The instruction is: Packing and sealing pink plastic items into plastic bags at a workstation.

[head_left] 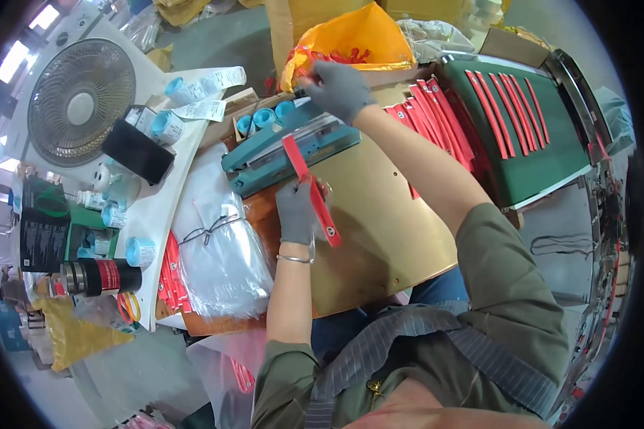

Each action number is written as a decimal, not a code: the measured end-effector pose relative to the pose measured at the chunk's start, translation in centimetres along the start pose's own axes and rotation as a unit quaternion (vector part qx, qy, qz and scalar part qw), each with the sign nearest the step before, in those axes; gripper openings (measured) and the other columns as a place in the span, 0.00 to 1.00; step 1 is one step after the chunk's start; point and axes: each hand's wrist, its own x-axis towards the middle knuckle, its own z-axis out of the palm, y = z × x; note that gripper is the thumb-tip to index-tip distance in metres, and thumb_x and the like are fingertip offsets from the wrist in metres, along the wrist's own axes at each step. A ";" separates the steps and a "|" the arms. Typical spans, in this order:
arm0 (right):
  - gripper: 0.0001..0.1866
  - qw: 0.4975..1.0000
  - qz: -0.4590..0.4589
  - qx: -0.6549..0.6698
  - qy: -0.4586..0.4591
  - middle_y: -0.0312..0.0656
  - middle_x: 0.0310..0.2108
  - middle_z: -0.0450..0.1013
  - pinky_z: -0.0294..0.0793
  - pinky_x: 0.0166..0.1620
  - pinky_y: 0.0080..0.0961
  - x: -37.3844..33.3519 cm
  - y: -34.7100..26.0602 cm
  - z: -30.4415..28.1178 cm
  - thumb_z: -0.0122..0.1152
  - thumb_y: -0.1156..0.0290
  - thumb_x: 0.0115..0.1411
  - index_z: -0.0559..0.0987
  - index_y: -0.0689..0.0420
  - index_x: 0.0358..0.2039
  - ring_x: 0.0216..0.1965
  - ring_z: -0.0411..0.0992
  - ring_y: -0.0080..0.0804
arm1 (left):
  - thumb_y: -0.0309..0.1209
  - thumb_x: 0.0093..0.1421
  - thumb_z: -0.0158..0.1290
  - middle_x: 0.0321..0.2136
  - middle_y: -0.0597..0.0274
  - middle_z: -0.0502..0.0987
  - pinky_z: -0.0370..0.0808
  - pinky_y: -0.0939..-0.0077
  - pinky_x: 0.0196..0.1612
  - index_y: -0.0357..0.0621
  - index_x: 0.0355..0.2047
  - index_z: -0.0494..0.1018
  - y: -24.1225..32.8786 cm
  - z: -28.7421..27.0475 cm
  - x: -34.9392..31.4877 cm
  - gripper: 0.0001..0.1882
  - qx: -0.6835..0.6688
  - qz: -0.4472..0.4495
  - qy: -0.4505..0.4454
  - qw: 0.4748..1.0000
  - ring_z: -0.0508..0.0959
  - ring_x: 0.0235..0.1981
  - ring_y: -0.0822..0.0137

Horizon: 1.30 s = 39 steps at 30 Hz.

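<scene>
My left hand [296, 211], in a grey fingerless-looking glove, is closed on a long red strip [325, 211] with a small round emblem at its lower end. The strip's upper end lies against a teal bench-top sealer [293, 151], which stands slantwise before me. Over the sealer's far right side reaches my right hand [342, 91], gloved too, with its fingers curled. What those fingers hold is hidden. Just beyond them is an orange bag [365, 37] with red pieces inside. A gold-brown board [386, 222] spreads beneath my arms.
Red strips [436, 121] are heaped right of the sealer; several more lie on a green surface [544, 168]. A stack of clear plastic bags [222, 264] sits left. The white side table [166, 225] carries a fan [81, 107], label rolls [140, 252], a phone [137, 151] and a black flask [101, 277].
</scene>
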 end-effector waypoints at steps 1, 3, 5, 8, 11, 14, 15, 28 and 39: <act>0.16 0.996 0.036 -0.075 -0.038 0.44 0.26 0.75 0.71 0.37 0.37 -0.5 1.7 0.5 0.52 0.55 0.55 0.78 0.55 0.28 0.33 0.74 0.42 | 0.27 0.62 0.46 0.21 0.57 0.73 0.74 0.77 0.29 0.33 0.27 0.69 0.0 0.6 -0.3 0.09 -0.036 -0.018 0.016 0.999 0.74 0.21 0.68; 0.14 0.988 -0.035 -0.147 0.008 0.44 0.28 0.75 0.72 0.35 0.39 -1.6 4.6 2.2 0.50 0.58 0.56 0.77 0.55 0.27 0.32 0.74 0.43 | 0.27 0.62 0.46 0.21 0.57 0.73 0.74 0.78 0.29 0.33 0.27 0.69 -0.6 0.9 -0.3 0.09 -0.070 -0.045 0.034 0.996 0.74 0.21 0.68; 0.13 0.990 0.030 -0.135 -0.015 0.45 0.29 0.75 0.72 0.35 0.39 -1.1 3.2 2.0 0.49 0.60 0.56 0.77 0.55 0.28 0.32 0.74 0.43 | 0.27 0.62 0.46 0.21 0.57 0.74 0.74 0.78 0.29 0.32 0.27 0.70 -1.2 0.5 0.2 0.10 -0.078 -0.017 0.043 0.996 0.74 0.21 0.68; 0.13 0.990 0.023 -0.136 -0.005 0.44 0.28 0.74 0.72 0.35 0.38 -0.8 4.7 2.4 0.50 0.59 0.55 0.77 0.53 0.27 0.32 0.73 0.43 | 0.28 0.61 0.47 0.21 0.57 0.74 0.74 0.79 0.28 0.32 0.27 0.70 -1.5 1.2 0.6 0.10 -0.096 -0.012 0.034 0.995 0.74 0.21 0.69; 0.12 0.987 0.032 -0.139 -0.068 0.44 0.27 0.74 0.72 0.34 0.38 0.1 3.8 1.6 0.50 0.60 0.55 0.77 0.54 0.26 0.31 0.73 0.43 | 0.28 0.61 0.47 0.22 0.57 0.74 0.73 0.79 0.28 0.32 0.28 0.70 -1.5 0.9 0.7 0.10 -0.065 -0.021 0.043 0.997 0.75 0.21 0.69; 0.12 0.987 0.004 -0.143 -0.075 0.44 0.27 0.74 0.72 0.34 0.38 0.4 2.1 0.5 0.50 0.61 0.55 0.77 0.54 0.26 0.31 0.74 0.43 | 0.28 0.59 0.48 0.22 0.56 0.74 0.73 0.77 0.30 0.32 0.28 0.71 -1.4 0.4 0.8 0.09 -0.040 -0.008 0.040 0.998 0.75 0.23 0.66; 0.11 0.987 -0.032 -0.158 -0.026 0.44 0.27 0.75 0.72 0.34 0.38 0.2 2.1 0.2 0.50 0.62 0.55 0.77 0.54 0.26 0.30 0.74 0.43 | 0.28 0.59 0.48 0.22 0.56 0.74 0.73 0.77 0.30 0.32 0.28 0.71 -1.2 0.8 0.7 0.09 -0.038 -0.011 0.038 0.999 0.75 0.23 0.66; 0.13 0.990 0.017 -0.142 -0.016 0.43 0.28 0.75 0.73 0.34 0.37 -1.2 4.1 2.2 0.48 0.62 0.56 0.78 0.55 0.25 0.30 0.75 0.41 | 0.26 0.61 0.46 0.21 0.56 0.72 0.72 0.77 0.28 0.34 0.25 0.69 -1.0 2.0 0.6 0.09 -0.093 -0.021 0.050 0.994 0.73 0.22 0.68; 0.12 0.992 0.048 -0.112 0.009 0.42 0.28 0.75 0.72 0.34 0.37 -1.5 4.2 2.5 0.53 0.58 0.54 0.76 0.52 0.24 0.32 0.74 0.42 | 0.28 0.60 0.46 0.22 0.57 0.74 0.72 0.76 0.31 0.32 0.28 0.70 -1.5 1.2 0.6 0.10 -0.004 0.015 0.030 0.999 0.74 0.23 0.67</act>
